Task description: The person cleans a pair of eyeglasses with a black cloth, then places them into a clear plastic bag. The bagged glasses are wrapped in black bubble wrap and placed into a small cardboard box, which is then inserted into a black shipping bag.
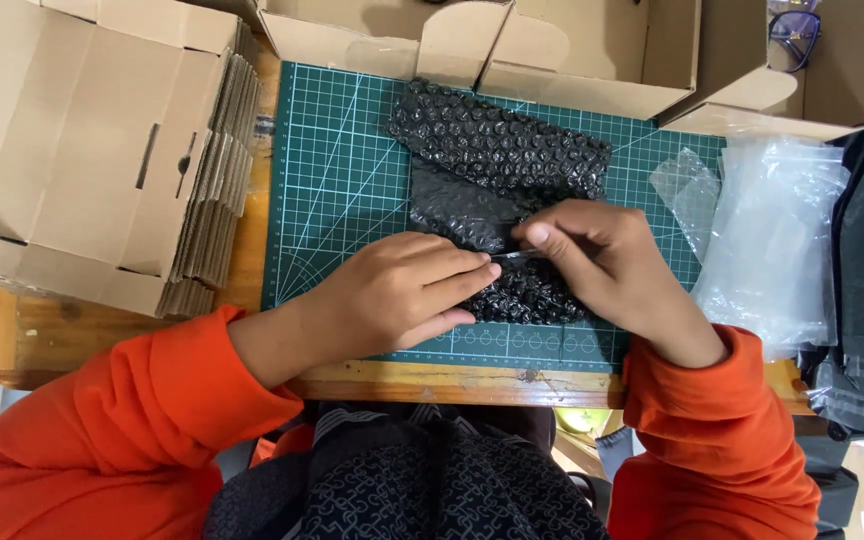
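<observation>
From the head view, both forearms in orange sleeves reach in from the bottom edge and meet over a green gridded cutting mat (332, 190) that lies on a wooden tabletop (452, 385). The left hand (392, 295) lies knuckles up, its fingers curled and pressed onto a black bubble-wrap bundle (497, 150) on the mat. The right hand (592, 255) bends in from the other side, thumb and forefinger pinched narrow on a thin clear strip, seemingly tape (512, 256), stretched between the two hands just above the bundle's lower part.

At the top edge stand open brown cardboard boxes (592, 50); the one at the top right holds a pair of dark-framed glasses (794, 32). A stack of flat folded cardboard boxes (102, 150) sits to the left of the mat. Clear plastic bags (772, 240) lie piled to the right.

What the bubble wrap covers cannot be made out, and the hands hide its near end. The boxes are cut off by the frame.
</observation>
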